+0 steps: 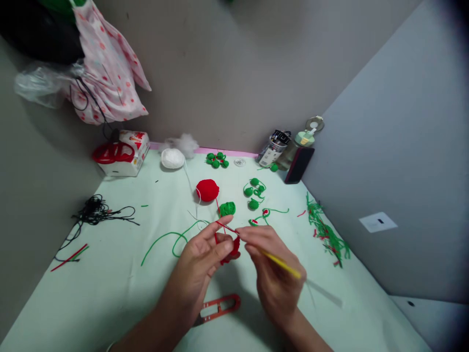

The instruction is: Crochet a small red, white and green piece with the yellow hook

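Note:
My left hand point(205, 256) is closed on a small red crochet piece point(233, 249), with a red yarn strand point(225, 226) running taut over its forefinger. My right hand point(273, 266) pinches a yellow crochet hook point(282, 264) whose tip sits at the red piece. The strand leads back to a red yarn ball point(207, 190) on the pale green table point(120, 278). A green yarn ball point(227, 209) lies just beyond my hands, with a loose green strand point(164, 239) curling to the left.
Orange thread snips point(219, 308) lie under my wrists. Small green crochet pieces point(254, 192) and more point(217, 160) sit farther back, green scraps point(328, 234) at right. White yarn ball point(172, 158), box with red scissors point(122, 152), black cord point(93, 212), tin point(273, 148), bottle point(302, 142), walls all around.

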{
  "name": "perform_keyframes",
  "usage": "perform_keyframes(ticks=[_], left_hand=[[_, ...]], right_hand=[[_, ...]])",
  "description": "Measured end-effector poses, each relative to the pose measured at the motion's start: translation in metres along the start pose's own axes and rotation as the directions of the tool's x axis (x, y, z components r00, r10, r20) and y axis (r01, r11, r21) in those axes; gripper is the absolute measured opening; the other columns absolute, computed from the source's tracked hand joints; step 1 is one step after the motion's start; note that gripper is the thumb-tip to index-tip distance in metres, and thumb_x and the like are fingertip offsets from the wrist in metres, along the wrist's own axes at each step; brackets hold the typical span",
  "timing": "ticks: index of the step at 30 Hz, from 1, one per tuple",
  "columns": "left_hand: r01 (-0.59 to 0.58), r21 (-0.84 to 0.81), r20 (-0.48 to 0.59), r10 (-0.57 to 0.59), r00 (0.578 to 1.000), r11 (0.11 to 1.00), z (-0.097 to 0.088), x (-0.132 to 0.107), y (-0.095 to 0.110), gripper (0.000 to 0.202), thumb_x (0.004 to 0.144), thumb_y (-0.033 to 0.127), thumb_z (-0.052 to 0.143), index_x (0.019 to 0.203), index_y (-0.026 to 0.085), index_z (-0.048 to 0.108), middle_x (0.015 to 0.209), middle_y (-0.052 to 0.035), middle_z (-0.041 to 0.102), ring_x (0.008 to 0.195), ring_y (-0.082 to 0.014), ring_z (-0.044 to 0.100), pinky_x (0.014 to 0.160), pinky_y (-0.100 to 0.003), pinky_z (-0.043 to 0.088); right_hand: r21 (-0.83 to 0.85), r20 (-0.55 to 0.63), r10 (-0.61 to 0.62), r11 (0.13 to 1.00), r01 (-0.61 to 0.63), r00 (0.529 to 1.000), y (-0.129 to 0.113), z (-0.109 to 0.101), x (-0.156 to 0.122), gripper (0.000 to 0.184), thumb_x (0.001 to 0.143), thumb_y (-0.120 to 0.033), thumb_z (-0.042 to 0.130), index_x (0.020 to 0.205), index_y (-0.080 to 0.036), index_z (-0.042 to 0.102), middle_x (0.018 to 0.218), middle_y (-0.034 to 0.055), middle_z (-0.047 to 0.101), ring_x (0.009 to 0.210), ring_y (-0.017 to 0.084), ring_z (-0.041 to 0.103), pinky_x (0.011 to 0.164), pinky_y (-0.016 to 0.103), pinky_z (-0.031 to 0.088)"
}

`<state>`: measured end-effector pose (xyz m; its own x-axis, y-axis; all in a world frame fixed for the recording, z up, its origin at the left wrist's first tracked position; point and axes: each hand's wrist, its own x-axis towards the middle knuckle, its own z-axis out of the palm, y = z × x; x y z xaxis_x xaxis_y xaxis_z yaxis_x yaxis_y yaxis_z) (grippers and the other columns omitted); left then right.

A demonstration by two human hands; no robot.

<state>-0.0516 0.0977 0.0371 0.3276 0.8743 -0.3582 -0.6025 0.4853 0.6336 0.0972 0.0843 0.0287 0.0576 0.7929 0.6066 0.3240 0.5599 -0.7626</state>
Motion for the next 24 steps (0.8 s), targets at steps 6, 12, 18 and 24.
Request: perform_keyframes(ticks=[6, 12, 18, 24], left_hand=[[0.035, -0.003, -0.012, -0.035, 0.999, 0.999, -0.004, 0.001, 0.010, 0.043, 0.082, 0.027, 0.086, 0.124, 0.019, 0.077, 0.089, -0.0024, 0.070, 0.091, -0.0195, 0.065, 0.095, -0.036, 0.047], [-0.126, 0.136, -0.042, 0.133, 0.990, 0.983, -0.005, 0.001, 0.002, 0.044, 0.083, 0.030, 0.087, 0.124, 0.021, 0.077, 0.082, 0.0005, 0.067, 0.083, -0.0150, 0.060, 0.085, -0.029, 0.047], [-0.121, 0.078, 0.023, 0.120, 0.993, 0.990, -0.008, 0.003, -0.005, 0.055, 0.078, 0.030, 0.091, 0.130, 0.024, 0.074, 0.088, -0.0004, 0.070, 0.086, -0.0150, 0.062, 0.084, -0.028, 0.048], [0.094, -0.094, 0.061, -0.088, 0.994, 0.991, -0.005, 0.002, 0.000, 0.051, 0.076, 0.032, 0.090, 0.123, 0.017, 0.078, 0.089, -0.0044, 0.074, 0.087, -0.0161, 0.063, 0.089, -0.030, 0.049]], right_hand=[[0.346, 0.085, 0.354, 0.866, -0.360, 0.932, 0.002, -0.007, 0.012, 0.020, 0.104, -0.030, 0.060, 0.096, -0.023, 0.077, 0.087, 0.0042, 0.080, 0.072, 0.017, 0.073, 0.069, 0.031, 0.062], [-0.167, 0.152, -0.115, 0.976, 0.140, 0.982, -0.007, -0.009, -0.001, 0.028, 0.101, -0.011, 0.059, 0.119, -0.027, 0.073, 0.102, 0.0045, 0.080, 0.088, 0.018, 0.076, 0.076, 0.030, 0.062], [-0.422, 0.219, -0.322, 0.820, 0.387, 0.921, -0.001, -0.005, -0.007, 0.033, 0.098, -0.008, 0.063, 0.123, -0.026, 0.075, 0.102, 0.0055, 0.078, 0.091, 0.018, 0.076, 0.078, 0.028, 0.065], [-0.338, 0.150, -0.295, 0.881, 0.330, 0.944, 0.005, -0.007, -0.008, 0.043, 0.093, -0.003, 0.068, 0.125, -0.031, 0.076, 0.108, 0.0063, 0.075, 0.097, 0.021, 0.074, 0.079, 0.033, 0.064]])
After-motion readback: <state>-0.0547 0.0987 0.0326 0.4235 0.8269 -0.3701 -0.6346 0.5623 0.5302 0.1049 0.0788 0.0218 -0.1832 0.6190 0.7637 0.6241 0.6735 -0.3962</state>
